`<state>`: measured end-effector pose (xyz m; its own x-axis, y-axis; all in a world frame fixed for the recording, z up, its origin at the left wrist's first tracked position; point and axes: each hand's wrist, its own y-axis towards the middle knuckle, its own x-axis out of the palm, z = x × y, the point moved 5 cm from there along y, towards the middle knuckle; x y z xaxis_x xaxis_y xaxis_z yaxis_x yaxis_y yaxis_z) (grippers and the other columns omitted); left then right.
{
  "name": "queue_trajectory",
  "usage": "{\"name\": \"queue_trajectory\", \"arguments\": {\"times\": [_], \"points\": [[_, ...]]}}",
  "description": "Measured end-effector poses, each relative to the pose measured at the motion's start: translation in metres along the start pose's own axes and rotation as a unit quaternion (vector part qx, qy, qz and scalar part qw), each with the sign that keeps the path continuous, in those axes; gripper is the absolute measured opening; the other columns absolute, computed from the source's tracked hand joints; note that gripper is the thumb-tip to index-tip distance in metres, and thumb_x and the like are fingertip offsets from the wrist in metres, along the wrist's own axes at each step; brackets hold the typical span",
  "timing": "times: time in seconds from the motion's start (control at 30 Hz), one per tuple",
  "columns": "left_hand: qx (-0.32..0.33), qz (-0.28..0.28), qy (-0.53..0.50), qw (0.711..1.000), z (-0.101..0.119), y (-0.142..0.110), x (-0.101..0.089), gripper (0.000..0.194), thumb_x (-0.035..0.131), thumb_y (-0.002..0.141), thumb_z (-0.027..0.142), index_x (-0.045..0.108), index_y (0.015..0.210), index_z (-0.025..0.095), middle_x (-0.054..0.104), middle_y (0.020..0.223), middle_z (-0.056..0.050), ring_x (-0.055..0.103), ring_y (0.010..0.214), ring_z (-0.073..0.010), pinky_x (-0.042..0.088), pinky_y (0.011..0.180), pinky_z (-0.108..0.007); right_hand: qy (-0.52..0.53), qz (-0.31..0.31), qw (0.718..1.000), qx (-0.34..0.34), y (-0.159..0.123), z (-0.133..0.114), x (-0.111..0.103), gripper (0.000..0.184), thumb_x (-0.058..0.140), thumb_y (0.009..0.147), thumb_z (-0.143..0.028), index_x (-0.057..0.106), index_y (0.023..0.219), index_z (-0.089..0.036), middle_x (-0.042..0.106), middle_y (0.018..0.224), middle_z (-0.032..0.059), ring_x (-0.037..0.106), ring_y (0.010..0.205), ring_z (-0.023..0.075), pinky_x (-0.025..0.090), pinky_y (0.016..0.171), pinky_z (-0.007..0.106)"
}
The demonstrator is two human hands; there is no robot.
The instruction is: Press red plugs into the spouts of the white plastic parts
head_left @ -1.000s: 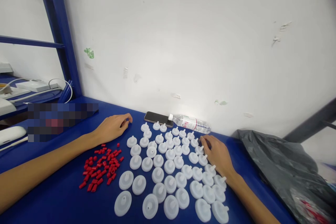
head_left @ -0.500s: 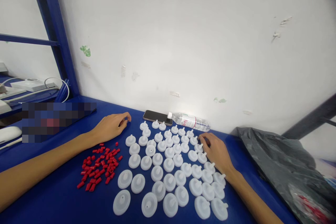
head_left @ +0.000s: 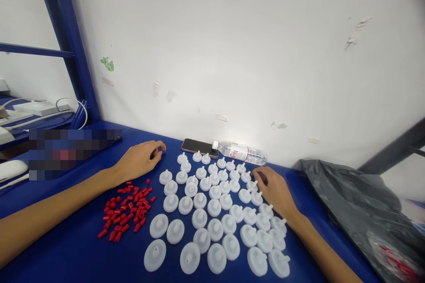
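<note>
White stemmed discs (head_left: 214, 207) spread across the lower centre of the frame, red plastic sleeves (head_left: 133, 209) clustered lower left. I see left hand (head_left: 139, 159) and right hand (head_left: 274, 188) loosely curled, thumbs parted from fingers, nothing visibly gripped. My worry: a sweeping right wrist (head_left: 296, 220) could scatter nearby discs; a dragging left forearm (head_left: 66, 208) might roll sleeves away

Phone (head_left: 198, 146), plastic bottle (head_left: 239, 152), grey bag (head_left: 353, 199)

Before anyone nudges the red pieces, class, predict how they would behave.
With many on their curved sides, the red pieces would probably roll. They look small, so likely light. Some touch, so neighbours may shift too.
</note>
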<state>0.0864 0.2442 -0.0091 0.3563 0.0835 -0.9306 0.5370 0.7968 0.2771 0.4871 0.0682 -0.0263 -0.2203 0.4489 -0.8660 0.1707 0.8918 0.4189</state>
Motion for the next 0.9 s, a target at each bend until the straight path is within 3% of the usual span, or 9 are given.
{"name": "queue_trajectory", "arguments": {"times": [0.07, 0.13, 0.2, 0.33, 0.5, 0.6, 0.73, 0.9], "points": [[0.011, 0.023, 0.006, 1.0, 0.002, -0.001, -0.002, 0.047, 0.042, 0.102, 0.04, 0.074, 0.133, 0.027, 0.07, 0.128, -0.011, 0.067, 0.116, -0.0334, 0.058, 0.096, -0.048, 0.005, 0.003, 1.0, -0.003, 0.0, 0.0, 0.0, 0.021, 0.053, 0.107, -0.032, 0.07, 0.102, -0.021, 0.073, 0.098, 0.0031, 0.069, 0.083, 0.0187, 0.055, 0.08, 0.036], [0.024, 0.032, 0.013, 0.999, 0.004, -0.003, -0.002, 0.052, 0.041, 0.102, 0.047, 0.07, 0.142, 0.032, 0.052, 0.156, -0.013, 0.058, 0.133, -0.0389, 0.051, 0.109, -0.057, 0.01, 0.006, 1.0, -0.005, 0.0, -0.001, -0.001, 0.024, 0.049, 0.106, -0.034, 0.07, 0.1, -0.023, 0.074, 0.098, 0.0041, 0.07, 0.082, 0.0205, 0.054, 0.079, 0.037], [0.031, 0.029, 0.02, 0.999, 0.006, -0.004, 0.0, 0.054, 0.041, 0.102, 0.053, 0.068, 0.145, 0.035, 0.036, 0.169, -0.013, 0.05, 0.141, -0.0435, 0.043, 0.116, -0.067, 0.013, 0.009, 1.0, -0.006, 0.0, -0.001, -0.001, 0.026, 0.047, 0.105, -0.036, 0.069, 0.1, -0.024, 0.075, 0.1, 0.0051, 0.071, 0.08, 0.0215, 0.054, 0.078, 0.037], [0.025, 0.009, 0.029, 0.999, 0.006, -0.005, 0.004, 0.052, 0.041, 0.104, 0.057, 0.07, 0.142, 0.036, 0.028, 0.173, -0.013, 0.042, 0.149, -0.0482, 0.037, 0.115, -0.077, 0.017, 0.009, 1.0, -0.009, 0.0, -0.002, -0.002, 0.027, 0.046, 0.104, -0.038, 0.069, 0.099, -0.024, 0.076, 0.102, 0.0065, 0.071, 0.08, 0.0231, 0.054, 0.078, 0.038], [-0.001, -0.013, 0.031, 0.999, 0.003, -0.005, 0.004, 0.055, 0.039, 0.103, 0.061, 0.068, 0.144, 0.037, 0.023, 0.177, -0.012, 0.043, 0.149, -0.0498, 0.036, 0.115, -0.079, 0.022, 0.01, 1.0, -0.01, 0.0, -0.003, -0.002, 0.028, 0.045, 0.103, -0.039, 0.069, 0.099, -0.024, 0.076, 0.102, 0.0076, 0.071, 0.079, 0.0234, 0.055, 0.078, 0.038], [-0.023, -0.025, 0.035, 0.999, -0.001, -0.004, 0.006, 0.061, 0.038, 0.103, 0.065, 0.061, 0.152, 0.037, 0.019, 0.179, -0.011, 0.033, 0.156, -0.0497, 0.032, 0.12, -0.075, 0.024, 0.01, 1.0, -0.01, 0.0, -0.003, -0.003, 0.028, 0.045, 0.103, -0.039, 0.069, 0.1, -0.024, 0.076, 0.104, 0.0076, 0.071, 0.08, 0.0234, 0.055, 0.079, 0.039], [-0.05, -0.058, 0.042, 0.996, -0.009, -0.004, 0.012, 0.068, 0.039, 0.1, 0.074, 0.048, 0.159, 0.042, 0.016, 0.181, -0.007, 0.013, 0.162, -0.052, 0.017, 0.126, -0.072, 0.024, 0.008, 1.0, -0.011, 0.0, -0.003, -0.003, 0.028, 0.046, 0.103, -0.039, 0.069, 0.1, -0.024, 0.076, 0.102, 0.0066, 0.071, 0.079, 0.0232, 0.054, 0.078, 0.038], [-0.08, -0.11, 0.048, 0.99, -0.013, -0.005, 0.015, 0.079, 0.038, 0.094, 0.085, 0.036, 0.163, 0.045, 0.019, 0.18, -0.008, 0.011, 0.158, -0.0611, 0.013, 0.122, -0.078, 0.024, 0.007, 1.0, -0.008, 0.0, -0.002, -0.002, 0.027, 0.047, 0.102, -0.039, 0.069, 0.099, -0.024, 0.075, 0.1, 0.006, 0.071, 0.078, 0.0228, 0.054, 0.077, 0.037]]}}
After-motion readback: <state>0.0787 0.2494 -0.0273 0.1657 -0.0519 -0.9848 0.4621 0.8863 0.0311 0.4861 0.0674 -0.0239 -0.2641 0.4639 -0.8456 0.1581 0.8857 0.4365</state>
